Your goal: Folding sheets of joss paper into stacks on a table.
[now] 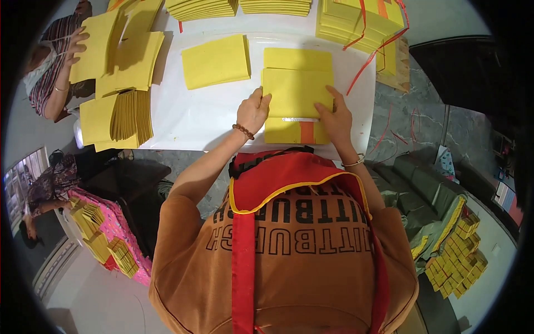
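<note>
In front of me on the white tabletop (206, 119) lies a stack of yellow paper sheets (295, 92), overlapping another yellow layer beneath. The lower layer has an orange patch (307, 132) and a narrow silvery strip (300, 119) near its front edge. My left hand (253, 113) pinches the stack's left edge, thumb on top. On the right edge rests my right hand (337, 119), its thumb on the sheets and its fingers along the side. Left of my hands sits a separate flat yellow stack (217, 61).
Fanned yellow stacks (130, 117) crowd the table's left end, where another person's hand (76, 49) holds sheets. A bundle with red string (361, 25) stands at the far right. Green sacks (417, 195) and small yellow bundles (459, 259) lie lower right. Another person (55, 181) is beside a pink-covered surface (125, 234).
</note>
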Available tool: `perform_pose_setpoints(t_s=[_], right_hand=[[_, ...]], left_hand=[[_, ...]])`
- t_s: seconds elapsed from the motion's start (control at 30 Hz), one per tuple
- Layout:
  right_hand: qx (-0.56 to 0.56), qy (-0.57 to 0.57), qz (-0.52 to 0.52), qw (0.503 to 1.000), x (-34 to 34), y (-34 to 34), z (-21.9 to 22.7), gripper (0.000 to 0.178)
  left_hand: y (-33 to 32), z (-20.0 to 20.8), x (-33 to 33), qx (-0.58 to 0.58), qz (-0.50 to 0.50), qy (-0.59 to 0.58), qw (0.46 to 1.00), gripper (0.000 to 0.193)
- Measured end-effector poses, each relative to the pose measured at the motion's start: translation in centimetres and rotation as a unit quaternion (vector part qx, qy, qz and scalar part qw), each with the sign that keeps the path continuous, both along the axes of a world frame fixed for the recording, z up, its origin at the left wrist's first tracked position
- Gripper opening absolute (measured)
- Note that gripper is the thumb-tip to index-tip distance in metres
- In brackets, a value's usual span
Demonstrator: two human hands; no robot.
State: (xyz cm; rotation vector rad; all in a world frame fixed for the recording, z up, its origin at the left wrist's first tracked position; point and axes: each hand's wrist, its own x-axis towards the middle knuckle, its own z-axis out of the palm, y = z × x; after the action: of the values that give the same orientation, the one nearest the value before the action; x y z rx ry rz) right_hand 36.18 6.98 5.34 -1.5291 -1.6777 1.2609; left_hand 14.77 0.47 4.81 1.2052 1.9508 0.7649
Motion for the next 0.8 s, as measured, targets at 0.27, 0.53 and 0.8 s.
perform_pose_setpoints(t_s=[0.27,0.53,0.8], right_hand=[[0.025,-0.037,-0.014,0.999,-0.8,0.5,-0.5,0.039],[0.015,-0.071,-0.014,0.997,-0.7,0.5,-0.5,0.036],[0.179,-0.186,0.058,0.964,-1.0,-0.7,0.2,0.040]], left_hand=[[0.1,0.4,-0.2,0.000,0.063,-0.058,0.996,0.023],[2.0,2.2,2.0,0.292,-0.249,0.229,0.895,0.043],[1.7,-0.5,2.8,0.162,-0.312,0.311,0.883,0.050]])
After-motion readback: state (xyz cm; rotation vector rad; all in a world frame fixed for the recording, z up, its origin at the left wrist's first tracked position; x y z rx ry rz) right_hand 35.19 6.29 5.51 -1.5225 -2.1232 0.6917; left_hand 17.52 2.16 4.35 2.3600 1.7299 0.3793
